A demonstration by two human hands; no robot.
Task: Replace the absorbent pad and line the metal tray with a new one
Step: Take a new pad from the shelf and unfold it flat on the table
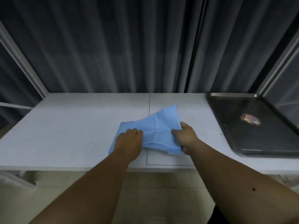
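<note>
Here, gripping a blue absorbent pad [159,132] with both hands near the front middle of a white table [68,131]. Left hand [128,141] bearing down on the pad's left part, knuckles up, fingers curled into the sheet and bunching it. Right hand [186,136] clutching the pad's right edge, fingers tucked round the fold and thumb at the near corner. Pad lying partly folded, creased in squares, with its far corner lifting off the tabletop in a peak and its near left corner lying flat under the left wrist. Pad straddling a thin black line [149,104] drawn across the tabletop from back to front, meeting a second line along the near edge.

Sitting well apart from the pad, at the right end of the table, a metal tray [226,113], dark, shallow and rimmed, its inside bare apart from a round sticker [251,119] near the middle. Tray's right side running out of view at the picture's edge. No pad lying in the tray.

Hanging behind the table, a dark grey curtain [113,46] in long pleats, with pale frame bars [24,62] slanting at either side. Showing below the table's near edge, a pale tiled floor [155,183]. Reaching in from the bottom, both bare forearms.
</note>
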